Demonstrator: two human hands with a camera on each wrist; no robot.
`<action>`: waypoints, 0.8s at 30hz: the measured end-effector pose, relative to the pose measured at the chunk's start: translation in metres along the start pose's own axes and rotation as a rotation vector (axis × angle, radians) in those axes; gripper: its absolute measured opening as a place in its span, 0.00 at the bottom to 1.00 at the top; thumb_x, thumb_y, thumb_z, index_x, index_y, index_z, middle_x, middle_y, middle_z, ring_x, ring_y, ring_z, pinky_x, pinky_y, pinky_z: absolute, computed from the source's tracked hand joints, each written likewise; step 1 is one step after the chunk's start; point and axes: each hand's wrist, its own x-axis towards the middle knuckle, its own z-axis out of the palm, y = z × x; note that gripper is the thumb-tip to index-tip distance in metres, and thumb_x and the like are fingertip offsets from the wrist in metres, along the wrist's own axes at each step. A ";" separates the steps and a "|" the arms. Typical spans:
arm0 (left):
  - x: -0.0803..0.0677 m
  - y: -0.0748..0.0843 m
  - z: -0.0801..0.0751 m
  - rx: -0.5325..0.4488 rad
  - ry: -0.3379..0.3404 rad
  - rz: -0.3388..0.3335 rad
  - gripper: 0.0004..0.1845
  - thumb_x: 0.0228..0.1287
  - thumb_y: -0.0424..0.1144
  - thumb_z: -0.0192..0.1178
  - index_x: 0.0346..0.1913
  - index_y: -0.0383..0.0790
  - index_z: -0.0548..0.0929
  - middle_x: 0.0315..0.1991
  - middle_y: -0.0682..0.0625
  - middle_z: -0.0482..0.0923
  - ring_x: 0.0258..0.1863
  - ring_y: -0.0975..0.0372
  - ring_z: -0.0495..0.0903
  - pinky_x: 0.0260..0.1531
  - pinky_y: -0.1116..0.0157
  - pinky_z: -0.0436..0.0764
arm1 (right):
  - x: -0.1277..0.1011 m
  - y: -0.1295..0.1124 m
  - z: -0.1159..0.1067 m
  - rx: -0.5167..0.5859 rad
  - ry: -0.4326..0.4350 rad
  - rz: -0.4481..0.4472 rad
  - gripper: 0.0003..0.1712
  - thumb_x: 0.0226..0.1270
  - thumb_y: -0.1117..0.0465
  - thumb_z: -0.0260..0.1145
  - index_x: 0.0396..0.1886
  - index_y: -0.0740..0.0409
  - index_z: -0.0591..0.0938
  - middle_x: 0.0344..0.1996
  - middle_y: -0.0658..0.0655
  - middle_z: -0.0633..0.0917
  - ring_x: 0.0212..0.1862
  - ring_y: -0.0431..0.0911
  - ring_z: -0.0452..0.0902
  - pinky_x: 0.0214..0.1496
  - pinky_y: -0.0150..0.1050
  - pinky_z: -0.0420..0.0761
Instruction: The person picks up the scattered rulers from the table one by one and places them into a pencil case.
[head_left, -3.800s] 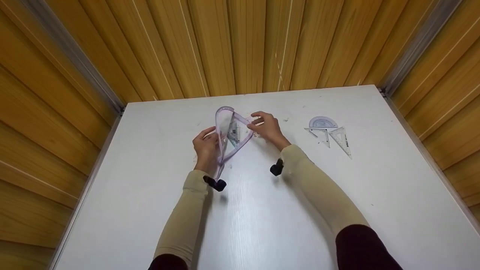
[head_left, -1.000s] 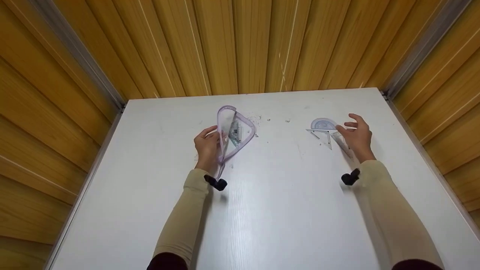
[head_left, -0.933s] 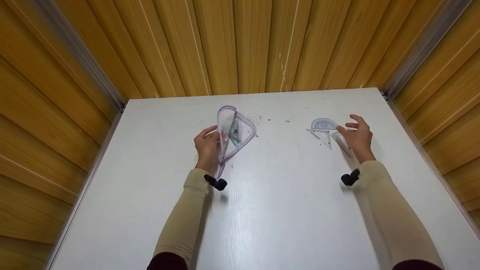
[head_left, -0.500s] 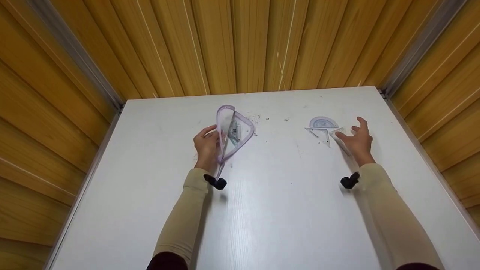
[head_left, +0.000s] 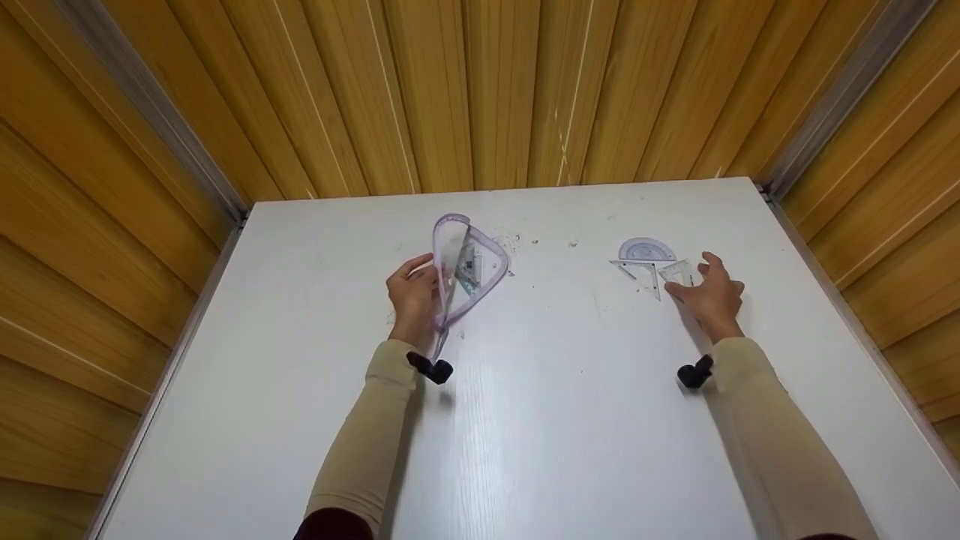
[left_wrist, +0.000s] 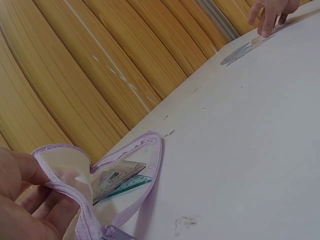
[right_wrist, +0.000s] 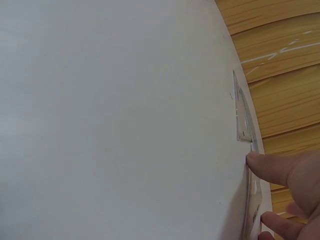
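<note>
My left hand (head_left: 411,300) grips the edge of a see-through zip pouch (left_wrist: 155,165) with lilac trim, its mouth spread wide. Inside the pouch lie a clear set square (left_wrist: 119,176) and a teal-edged piece (left_wrist: 131,186). On the right, my right hand (head_left: 714,296) is low over another clear set square (head_left: 679,271), thumb and fingertips right at its edges; the hand hides its lower part. In the right wrist view, the thumb (right_wrist: 272,167) stands apart from the fingers along that piece. Just left of it lies a second set square (head_left: 654,279), under a bluish protractor (head_left: 646,249).
Everything lies on a white table (head_left: 525,420) with wood-patterned panels (head_left: 495,90) behind and at both sides. Dark specks (head_left: 517,238) mark the tabletop beside the pouch. A small black camera (head_left: 694,373) sits at the right wrist.
My right hand has gone from the pouch to the right-hand pieces, then shifted from beside the protractor down onto the set square, fingers drawing closer to it. The left hand keeps its hold.
</note>
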 end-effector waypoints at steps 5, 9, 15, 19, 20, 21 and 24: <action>0.000 0.001 -0.001 0.000 -0.010 0.005 0.14 0.69 0.30 0.65 0.56 0.36 0.86 0.45 0.40 0.88 0.41 0.51 0.88 0.40 0.61 0.86 | 0.000 0.000 0.002 -0.006 0.018 0.009 0.51 0.69 0.56 0.70 0.83 0.62 0.52 0.77 0.68 0.64 0.70 0.68 0.55 0.68 0.62 0.59; 0.000 0.000 -0.002 -0.010 -0.010 0.000 0.14 0.69 0.29 0.63 0.56 0.36 0.86 0.45 0.39 0.88 0.41 0.51 0.88 0.40 0.61 0.86 | 0.002 0.001 0.002 0.005 0.017 0.023 0.48 0.72 0.58 0.68 0.82 0.62 0.52 0.76 0.67 0.65 0.71 0.68 0.56 0.69 0.61 0.59; -0.001 0.001 0.000 -0.026 0.003 0.002 0.14 0.68 0.28 0.64 0.55 0.36 0.86 0.44 0.39 0.88 0.40 0.52 0.87 0.39 0.62 0.85 | 0.005 0.000 0.001 0.001 0.019 0.016 0.45 0.72 0.62 0.65 0.82 0.62 0.54 0.73 0.68 0.70 0.71 0.68 0.59 0.70 0.63 0.58; 0.000 0.002 0.001 -0.024 0.014 -0.002 0.14 0.68 0.28 0.64 0.55 0.34 0.86 0.44 0.39 0.88 0.38 0.54 0.87 0.36 0.64 0.85 | 0.006 0.000 0.000 -0.009 0.017 0.020 0.44 0.72 0.63 0.65 0.82 0.62 0.54 0.73 0.68 0.70 0.71 0.68 0.60 0.70 0.63 0.58; 0.000 0.002 0.001 -0.021 0.017 -0.003 0.14 0.68 0.28 0.65 0.56 0.34 0.86 0.44 0.39 0.88 0.38 0.54 0.87 0.36 0.64 0.85 | 0.006 0.000 0.000 -0.008 0.016 0.020 0.44 0.72 0.63 0.65 0.82 0.63 0.54 0.73 0.68 0.70 0.71 0.68 0.60 0.71 0.63 0.58; 0.000 0.002 0.001 -0.020 0.018 0.000 0.14 0.68 0.28 0.65 0.56 0.34 0.86 0.44 0.38 0.88 0.37 0.54 0.87 0.35 0.64 0.84 | 0.006 0.000 -0.001 -0.003 0.015 0.018 0.44 0.72 0.63 0.65 0.81 0.63 0.54 0.72 0.68 0.70 0.71 0.68 0.60 0.71 0.63 0.59; 0.000 0.001 0.001 -0.011 0.024 0.004 0.14 0.68 0.28 0.65 0.55 0.34 0.87 0.43 0.38 0.88 0.37 0.53 0.87 0.33 0.65 0.84 | 0.006 -0.002 -0.002 0.016 0.008 0.014 0.45 0.70 0.65 0.65 0.81 0.64 0.54 0.71 0.70 0.71 0.71 0.68 0.62 0.72 0.61 0.61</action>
